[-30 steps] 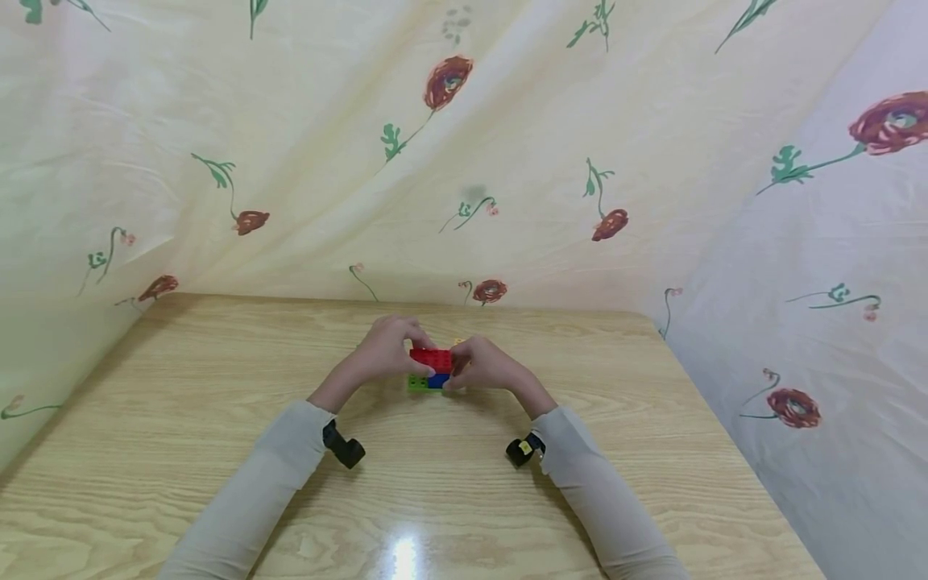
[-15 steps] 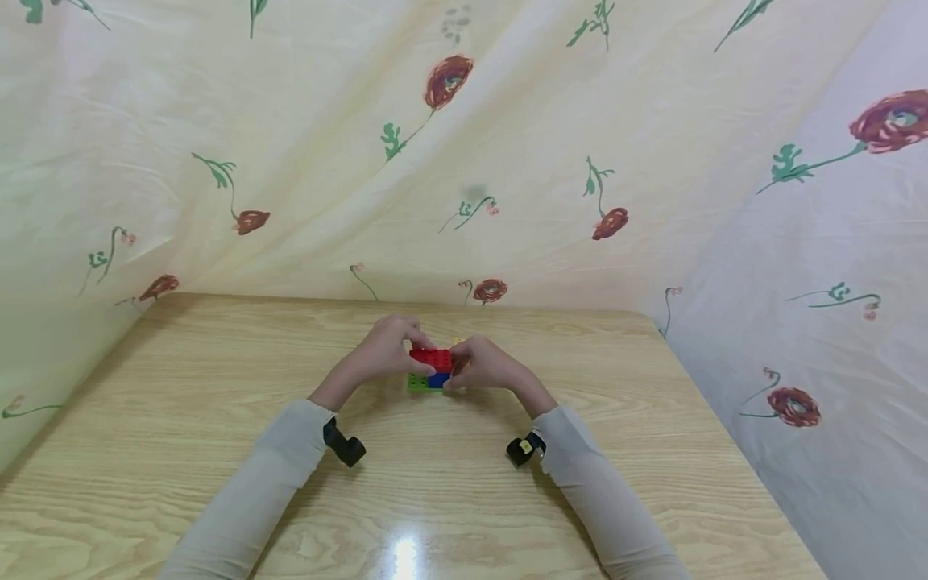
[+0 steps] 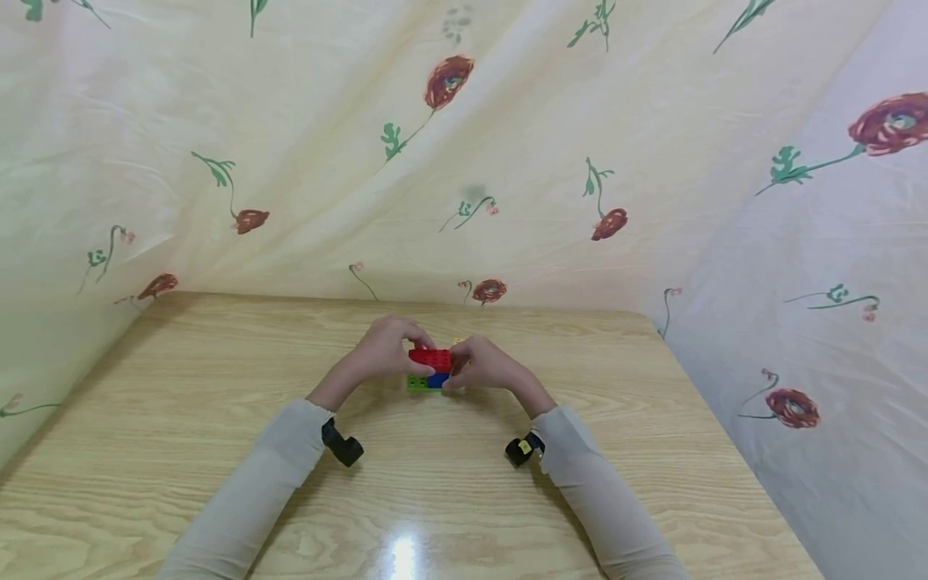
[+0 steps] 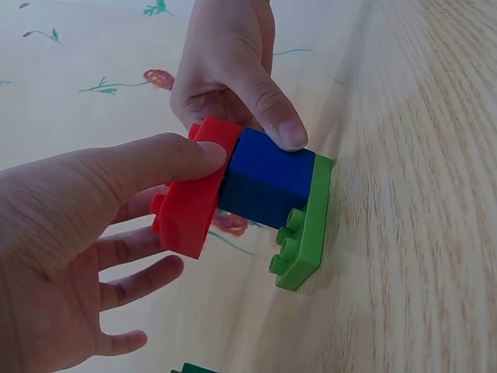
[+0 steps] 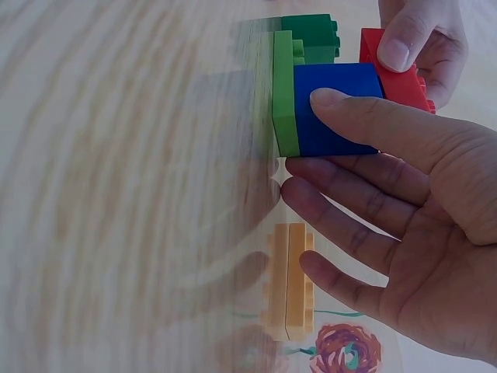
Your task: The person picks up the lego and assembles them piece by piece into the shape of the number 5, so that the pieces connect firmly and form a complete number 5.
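Observation:
My left hand pinches a long red building brick between thumb and fingers. The red brick lies across the top of a blue brick, slightly tilted, with a thin dark gap along the seam in the left wrist view. Below the blue brick is a flat light green brick on the table, its studs bare at one end. My right hand grips the blue brick, thumb on its near side; in the right wrist view its lower fingers spread loosely.
Yellow-orange bricks stand on the wooden table behind my right hand. A dark green brick stands beyond the light green one. Flower-patterned cloth hangs at the table's back and sides.

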